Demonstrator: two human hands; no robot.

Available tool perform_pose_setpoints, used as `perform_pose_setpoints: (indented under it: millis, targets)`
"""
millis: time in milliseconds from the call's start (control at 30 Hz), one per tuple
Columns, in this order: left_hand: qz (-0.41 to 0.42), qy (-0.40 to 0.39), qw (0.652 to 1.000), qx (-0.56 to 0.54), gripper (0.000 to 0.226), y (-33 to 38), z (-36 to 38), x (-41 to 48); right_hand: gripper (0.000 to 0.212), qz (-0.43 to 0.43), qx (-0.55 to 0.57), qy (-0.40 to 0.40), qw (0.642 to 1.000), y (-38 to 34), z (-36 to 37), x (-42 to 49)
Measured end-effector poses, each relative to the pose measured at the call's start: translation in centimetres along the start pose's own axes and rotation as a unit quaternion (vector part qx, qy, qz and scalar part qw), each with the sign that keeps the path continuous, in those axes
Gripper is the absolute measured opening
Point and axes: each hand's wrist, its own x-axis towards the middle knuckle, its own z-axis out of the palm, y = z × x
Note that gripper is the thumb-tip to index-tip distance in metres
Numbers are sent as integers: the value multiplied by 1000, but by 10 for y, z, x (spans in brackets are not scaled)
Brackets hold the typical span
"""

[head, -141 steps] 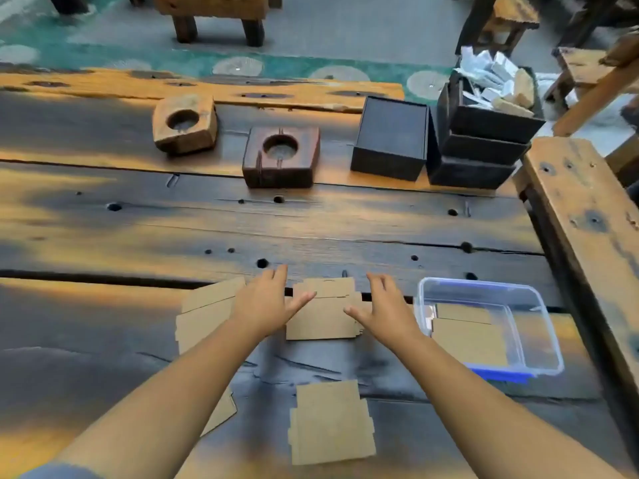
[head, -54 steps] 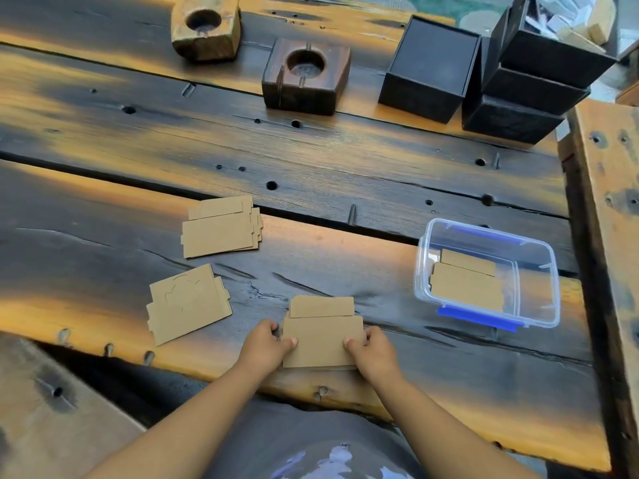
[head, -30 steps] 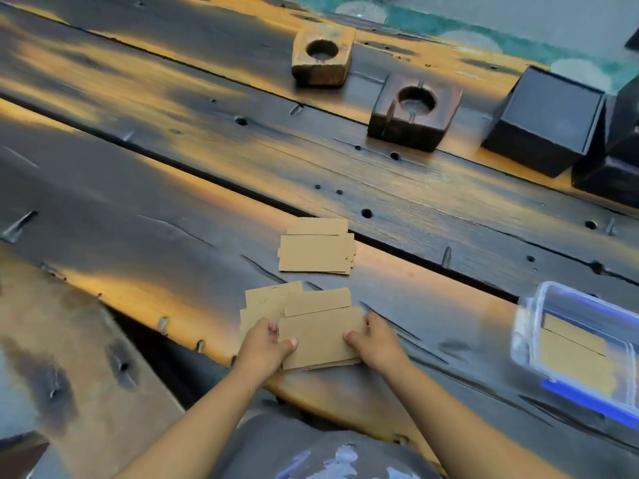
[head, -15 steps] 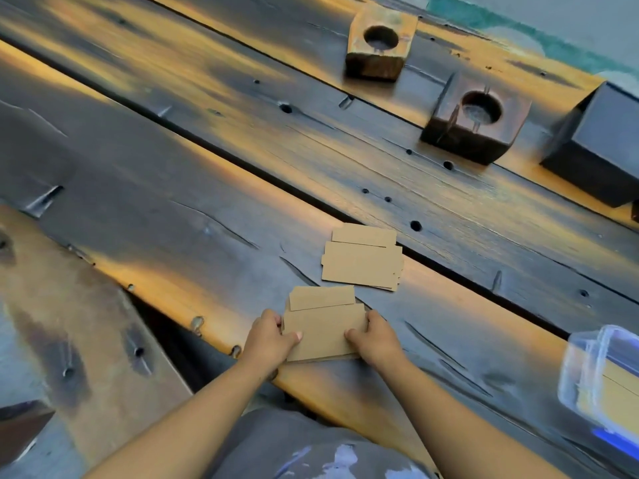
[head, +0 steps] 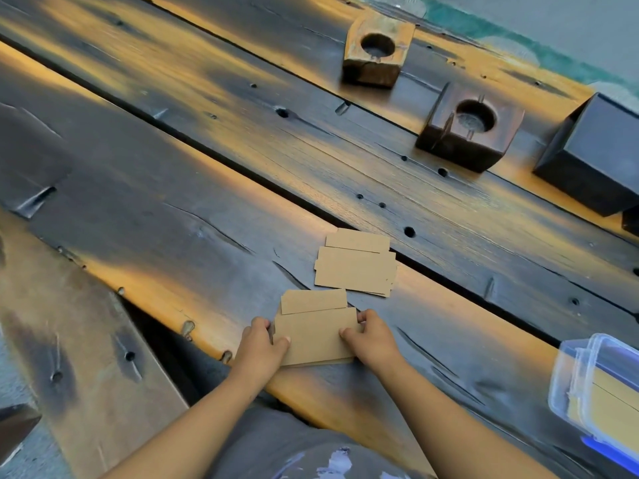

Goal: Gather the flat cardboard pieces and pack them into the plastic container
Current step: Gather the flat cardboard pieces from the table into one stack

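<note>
Scorched plank table (head: 207, 209) — both hands (head: 262, 344) pinch flat cardboard stack (head: 316, 335).

Scorched dark plank table (head: 214, 188), grey floor (head: 570, 25) beyond, warm light

Dim, warm orange glare streaks, slight motion blur, wide-angle edge warping.

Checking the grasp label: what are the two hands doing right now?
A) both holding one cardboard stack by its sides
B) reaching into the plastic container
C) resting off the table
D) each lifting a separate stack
A: the left hand and right hand pinch opposite sides of the near cardboard stack; the second stack lies untouched.
</note>
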Motion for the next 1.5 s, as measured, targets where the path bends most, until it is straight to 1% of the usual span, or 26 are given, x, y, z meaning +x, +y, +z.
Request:
perform_pose_setpoints:
  millis: [67,167,233,267,333,433,533,667,733,867,967,1033,1267,1500]
  targets:
    - [-7,-8,1000,-20,39,-4,2,-1,24,19,31,4,999,2,0,1]
    - [-58,-46,989,-125,39,-4,4,3,22,81,115,-28,990,2,3,1]
    - [-83,-66,978,-178,34,-1,3,6,24,85,128,-44,987,0,4,1]
    - [-80,-76,977,-180,29,1,2,7,26,82,129,-49,987,-1,3,1]
    - [-73,-91,978,-171,24,5,-1,10,31,83,130,-57,986,-3,1,2]
    - [-72,-100,980,-157,31,11,-8,12,36,87,131,-65,985,-2,-5,2]
    - [-49,-105,982,-147,36,19,-13,17,37,79,150,-60,984,1,-11,2]
    - [-14,-123,983,-139,40,44,-12,30,31,85,173,-15,981,2,-26,7]
    - [7,-117,986,-122,41,63,-9,40,29,91,190,5,977,0,-37,14]
    - [29,-106,990,-94,38,94,-6,61,24,87,248,21,965,-11,-57,31]
    - [37,-91,992,-82,37,107,-5,76,36,77,212,34,974,-16,-69,46]
    - [39,-79,992,-86,36,113,-4,83,39,68,198,41,977,-20,-75,55]
    - [56,-89,992,-72,36,135,-5,104,30,51,196,54,978,-25,-87,81]
    - [49,-114,990,-65,35,141,4,109,27,65,151,42,985,-25,-94,95]
